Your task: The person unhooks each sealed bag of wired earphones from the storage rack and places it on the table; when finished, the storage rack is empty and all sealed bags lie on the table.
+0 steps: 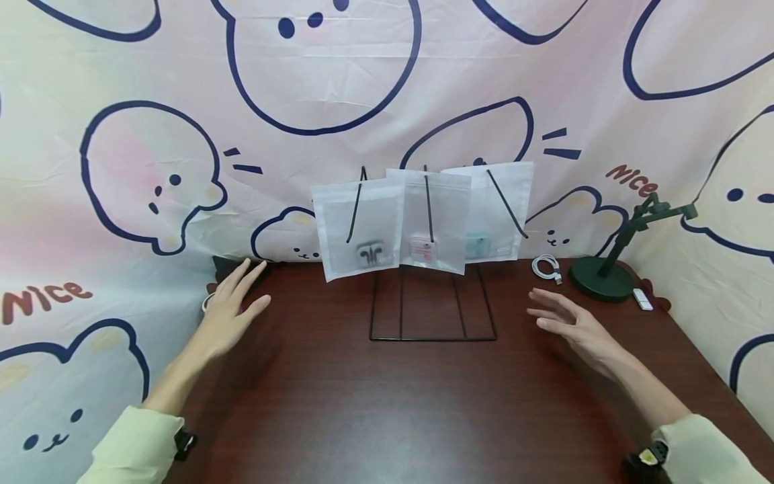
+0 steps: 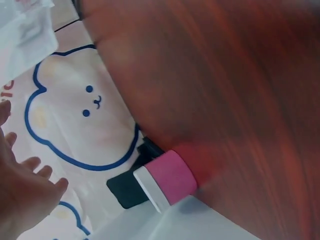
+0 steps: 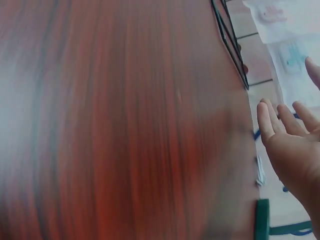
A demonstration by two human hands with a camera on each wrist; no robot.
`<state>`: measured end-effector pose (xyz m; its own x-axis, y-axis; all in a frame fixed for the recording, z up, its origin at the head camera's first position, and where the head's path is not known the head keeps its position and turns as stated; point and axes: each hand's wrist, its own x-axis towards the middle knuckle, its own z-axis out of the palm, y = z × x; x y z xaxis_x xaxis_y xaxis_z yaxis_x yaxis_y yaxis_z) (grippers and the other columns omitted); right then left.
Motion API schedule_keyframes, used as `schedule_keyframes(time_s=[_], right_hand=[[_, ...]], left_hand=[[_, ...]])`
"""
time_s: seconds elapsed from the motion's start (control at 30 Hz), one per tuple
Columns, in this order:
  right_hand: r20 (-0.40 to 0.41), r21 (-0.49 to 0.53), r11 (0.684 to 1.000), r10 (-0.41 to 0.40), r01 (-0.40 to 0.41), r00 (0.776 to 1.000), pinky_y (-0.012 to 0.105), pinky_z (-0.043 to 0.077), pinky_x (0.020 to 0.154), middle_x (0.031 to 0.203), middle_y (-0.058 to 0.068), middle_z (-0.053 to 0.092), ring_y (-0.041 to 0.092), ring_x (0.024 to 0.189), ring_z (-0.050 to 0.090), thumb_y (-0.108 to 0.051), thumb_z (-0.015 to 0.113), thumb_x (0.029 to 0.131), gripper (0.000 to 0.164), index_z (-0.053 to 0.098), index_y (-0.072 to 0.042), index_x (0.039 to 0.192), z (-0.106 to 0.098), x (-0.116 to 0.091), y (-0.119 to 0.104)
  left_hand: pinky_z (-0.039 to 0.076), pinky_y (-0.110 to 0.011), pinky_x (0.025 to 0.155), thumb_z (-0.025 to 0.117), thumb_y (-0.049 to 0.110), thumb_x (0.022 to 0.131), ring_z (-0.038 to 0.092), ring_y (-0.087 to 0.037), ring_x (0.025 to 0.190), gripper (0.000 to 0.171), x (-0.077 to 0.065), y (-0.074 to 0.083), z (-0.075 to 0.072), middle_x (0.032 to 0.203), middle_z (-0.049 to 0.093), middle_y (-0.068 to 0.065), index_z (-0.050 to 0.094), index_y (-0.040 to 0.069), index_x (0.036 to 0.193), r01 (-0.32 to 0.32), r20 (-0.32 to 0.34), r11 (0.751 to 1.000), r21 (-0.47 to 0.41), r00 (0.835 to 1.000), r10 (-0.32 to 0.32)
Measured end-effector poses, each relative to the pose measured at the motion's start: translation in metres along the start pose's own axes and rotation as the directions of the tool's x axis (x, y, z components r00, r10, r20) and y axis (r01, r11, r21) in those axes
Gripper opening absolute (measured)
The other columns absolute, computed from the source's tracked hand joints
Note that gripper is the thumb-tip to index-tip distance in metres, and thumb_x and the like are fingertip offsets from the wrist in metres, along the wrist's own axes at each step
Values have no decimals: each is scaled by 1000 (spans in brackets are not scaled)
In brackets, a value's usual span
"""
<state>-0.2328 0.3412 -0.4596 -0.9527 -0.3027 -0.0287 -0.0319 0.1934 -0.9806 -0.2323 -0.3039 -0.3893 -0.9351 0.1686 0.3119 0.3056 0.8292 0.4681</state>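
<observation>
Both hands are held apart with nothing in them. The left hand [image 1: 225, 314] has its fingers spread over the left back part of the table, near a dark object [image 1: 225, 267] it partly hides. On the right, the other hand [image 1: 574, 333] reaches forward with relaxed fingers, near a coiled white cable [image 1: 547, 269]. Between them a black wire rack [image 1: 432, 339] carries three translucent zip bags on its hooks. The left bag [image 1: 326, 228] contains dark earphones, the middle bag [image 1: 444, 208] something pink-striped, and the right bag [image 1: 502, 195] something teal.
A dark green lamp [image 1: 601, 279] stands at the back right, beside a small white stick [image 1: 643, 300]. The left wrist view shows a pink and white block [image 2: 172, 175] by the table's edge. A cartoon-print cloth [image 1: 484, 74] hangs behind the brown table [image 1: 387, 403].
</observation>
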Motion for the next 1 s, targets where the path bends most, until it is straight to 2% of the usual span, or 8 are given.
schedule_keyframes(time_s=[0.1,0.23,0.4,0.6,0.73,0.83,0.93,1.0], right_hand=[[27,108,994,7,-10,1000,26,47,100,158,17,23,25,136,43,-15,54,100,61,26,-19,154,9,8,3],[44,218,976,10,-20,999,35,46,102,157,24,20,26,131,50,-14,55,100,63,23,-11,154,18,19,10],[45,276,960,32,-43,998,39,47,101,155,26,24,30,125,55,-17,57,99,68,20,-4,154,28,32,13],[36,215,974,63,-69,997,37,55,89,151,21,36,28,114,62,-22,63,96,66,31,-6,151,38,43,12],[-1,145,986,89,-88,996,37,57,79,147,18,44,24,106,66,-24,69,92,63,41,-10,147,40,47,13],[-10,97,990,100,-98,995,39,57,77,145,15,47,24,104,66,-23,70,90,61,45,-12,144,41,50,14],[13,58,994,93,-94,996,40,58,77,145,15,47,25,104,66,-22,70,90,60,46,-10,144,40,54,15],[26,41,995,85,-86,996,41,58,77,144,17,48,26,102,66,-21,70,91,59,46,-7,143,40,56,17]], left_hand=[[10,-76,104,51,45,99,6,-37,147,64,5,7,-2,164,8,-2,20,36,155,25,16,998,-65,1000,-24],[12,-73,106,50,46,100,7,-36,148,65,13,19,-1,163,10,-3,19,34,156,48,27,988,-146,999,-45],[16,-69,109,49,49,99,11,-37,147,68,22,32,1,163,12,-6,14,35,156,69,32,976,-208,997,-64],[25,-61,111,48,53,98,19,-37,145,68,34,46,4,162,13,-7,14,38,155,87,28,968,-234,996,-83],[29,-61,109,48,52,98,22,-35,145,67,46,55,5,161,18,-7,16,38,155,97,11,957,-275,995,-98],[28,-62,109,50,47,99,25,-35,144,68,52,71,-1,160,21,-9,17,32,156,95,1,928,-362,995,-101],[26,-57,113,52,50,97,27,-30,144,70,63,76,-2,159,24,-5,19,29,156,102,-7,886,-452,993,-118],[26,-55,114,52,47,98,29,-29,143,70,68,82,-4,159,26,-7,20,25,156,112,-5,858,-502,991,-133]])
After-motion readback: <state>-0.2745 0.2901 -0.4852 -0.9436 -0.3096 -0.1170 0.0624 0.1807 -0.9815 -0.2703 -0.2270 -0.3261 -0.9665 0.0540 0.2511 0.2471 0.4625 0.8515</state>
